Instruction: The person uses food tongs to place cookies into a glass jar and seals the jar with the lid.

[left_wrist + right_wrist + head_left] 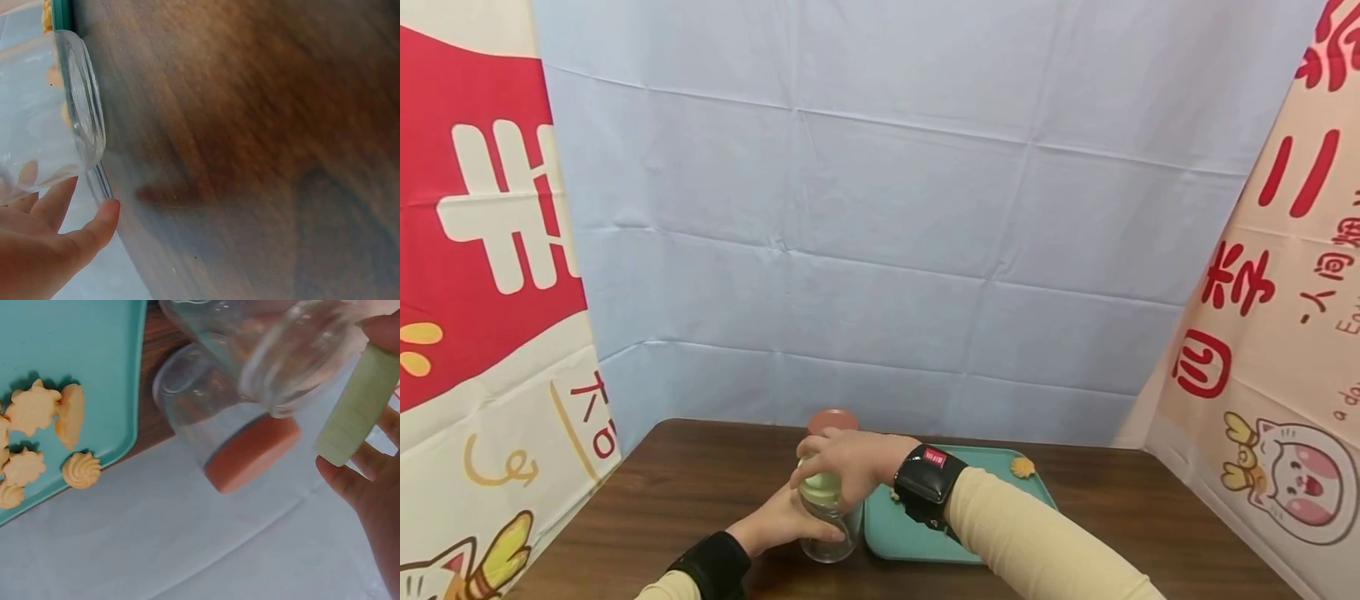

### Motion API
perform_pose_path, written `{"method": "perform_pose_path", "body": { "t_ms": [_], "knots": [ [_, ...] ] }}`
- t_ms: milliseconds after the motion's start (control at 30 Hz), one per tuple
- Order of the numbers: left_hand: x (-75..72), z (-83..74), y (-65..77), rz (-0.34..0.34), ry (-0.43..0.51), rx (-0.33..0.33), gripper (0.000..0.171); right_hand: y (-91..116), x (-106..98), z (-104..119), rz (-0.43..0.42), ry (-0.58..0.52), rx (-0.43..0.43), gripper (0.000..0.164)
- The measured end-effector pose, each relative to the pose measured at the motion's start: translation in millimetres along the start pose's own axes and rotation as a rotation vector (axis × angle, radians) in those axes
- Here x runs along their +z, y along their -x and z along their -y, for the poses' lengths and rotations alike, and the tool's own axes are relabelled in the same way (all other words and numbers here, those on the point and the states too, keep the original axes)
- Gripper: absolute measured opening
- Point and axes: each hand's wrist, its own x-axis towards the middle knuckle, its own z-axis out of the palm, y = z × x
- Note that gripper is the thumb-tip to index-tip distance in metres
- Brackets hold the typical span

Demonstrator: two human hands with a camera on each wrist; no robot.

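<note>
My left hand (pixel 786 521) grips a clear jar (pixel 831 547) low on its side, its thumb across the front. In the left wrist view that jar (pixel 37 106) looks see-through, with the fingers (pixel 59 203) against its wall. Over the jar's top, my right hand (pixel 859 460) holds a pale green lid (pixel 822 490) between thumb and fingers. The right wrist view has the lid (pixel 359 403) tilted, with a gap between it and the rim of the jar (pixel 294 359).
Behind stands a second clear jar with an orange-pink lid (pixel 253 453). To the right lies a teal tray (pixel 902 537) bearing several cookies (pixel 34 407), one cookie (pixel 1022 467) near its far corner. A brown wooden table (pixel 700 475) meets hanging cloths (pixel 880 333) at back and sides.
</note>
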Motion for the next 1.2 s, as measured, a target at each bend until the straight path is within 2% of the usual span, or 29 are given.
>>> {"method": "perform_pose_path", "body": {
  "t_ms": [67, 200, 333, 433, 533, 633, 800, 933, 1200],
  "knots": [
    [0.0, -0.1, -0.8, 0.010, 0.009, 0.010, 0.066, 5, -2, 0, -0.033, -0.015, 0.006, 0.070],
    [-1.1, -0.7, -4.1, 0.012, 0.029, 0.035, 0.069, 17, -1, -3, -0.087, -0.130, 0.039, 0.070],
    [-2.6, -2.1, -5.6, 0.010, 0.051, 0.030, 0.072, 27, 3, -7, -0.143, -0.212, 0.059, 0.066],
    [-2.7, -4.3, -4.0, -0.014, 0.032, -0.009, 0.076, 32, 6, -10, -0.174, -0.238, 0.069, 0.066],
    [-1.2, -6.8, 0.1, -0.077, -0.028, -0.091, 0.088, 35, 9, -13, -0.190, -0.272, 0.090, 0.066],
    [1.3, -7.7, 3.4, -0.144, -0.089, -0.154, 0.099, 40, 12, -16, -0.194, -0.289, 0.123, 0.067],
    [5.4, -6.3, 1.8, -0.196, -0.125, -0.132, 0.096, 51, 17, -21, -0.185, -0.321, 0.189, 0.067],
    [6.3, -6.6, 0.6, -0.210, -0.126, -0.134, 0.096, 60, 18, -24, -0.181, -0.334, 0.219, 0.067],
    [7.1, -10.4, 2.1, -0.192, -0.106, -0.146, 0.094, 73, 20, -27, -0.153, -0.334, 0.248, 0.067]
  ]
}}
